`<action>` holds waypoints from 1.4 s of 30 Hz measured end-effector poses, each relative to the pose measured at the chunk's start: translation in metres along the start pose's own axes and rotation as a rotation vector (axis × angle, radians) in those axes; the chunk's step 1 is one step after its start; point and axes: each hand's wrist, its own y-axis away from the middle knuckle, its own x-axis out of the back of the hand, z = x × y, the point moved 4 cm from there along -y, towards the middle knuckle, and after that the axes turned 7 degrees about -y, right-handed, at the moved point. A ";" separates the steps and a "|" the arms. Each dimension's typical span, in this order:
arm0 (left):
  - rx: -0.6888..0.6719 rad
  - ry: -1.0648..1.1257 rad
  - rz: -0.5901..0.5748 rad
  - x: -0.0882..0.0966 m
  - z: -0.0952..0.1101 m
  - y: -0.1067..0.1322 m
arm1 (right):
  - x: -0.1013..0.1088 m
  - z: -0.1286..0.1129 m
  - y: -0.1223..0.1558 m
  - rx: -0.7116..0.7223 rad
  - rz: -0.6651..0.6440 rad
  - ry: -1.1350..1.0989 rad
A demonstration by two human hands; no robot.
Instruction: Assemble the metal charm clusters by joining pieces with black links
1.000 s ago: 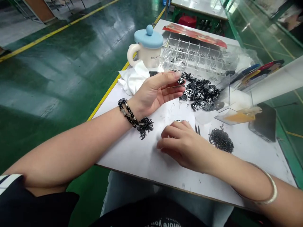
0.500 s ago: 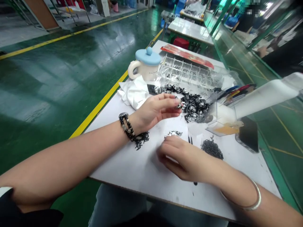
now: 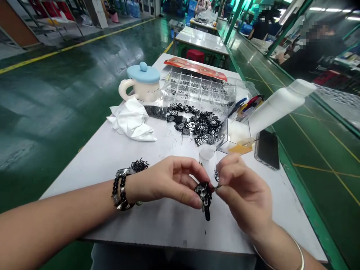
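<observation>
My left hand [image 3: 174, 182] is closed on a small black-and-silver metal part [image 3: 203, 191], held between thumb and fingers above the near middle of the table. Close to its right side, my right hand [image 3: 244, 191] pinches a thin black piece [image 3: 216, 186] against or very near that part; whether they touch is unclear. The rounded black end of a tool [image 3: 207, 214] shows beneath the part, its rest hidden by my hands. A pile of small black curved pieces [image 3: 140, 165] lies behind my left wrist. Farther back is a heap of shiny black parts [image 3: 201, 125].
On the white table [image 3: 92, 180] stand a cream mug with a blue lid [image 3: 144, 84], a clear compartment box [image 3: 194, 87], and a pen holder [image 3: 236, 131] with a white bottle [image 3: 281, 103] leaning over it. A crumpled tissue [image 3: 131, 120] and a phone [image 3: 267, 150] lie at the sides.
My left hand has come back from the heap toward me, carrying the black-and-silver part. My right hand has risen and moved right, now pinching a thin black piece. The view has shifted.
</observation>
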 end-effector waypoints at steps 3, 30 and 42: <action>0.018 0.010 0.013 0.000 -0.002 0.000 | -0.002 0.001 0.003 -0.029 -0.039 0.032; 0.166 -0.107 -0.049 -0.001 -0.015 0.000 | 0.001 -0.015 0.001 0.228 -0.370 0.295; 0.177 -0.202 -0.056 -0.002 -0.016 0.000 | 0.000 -0.003 0.001 -0.018 -0.370 0.101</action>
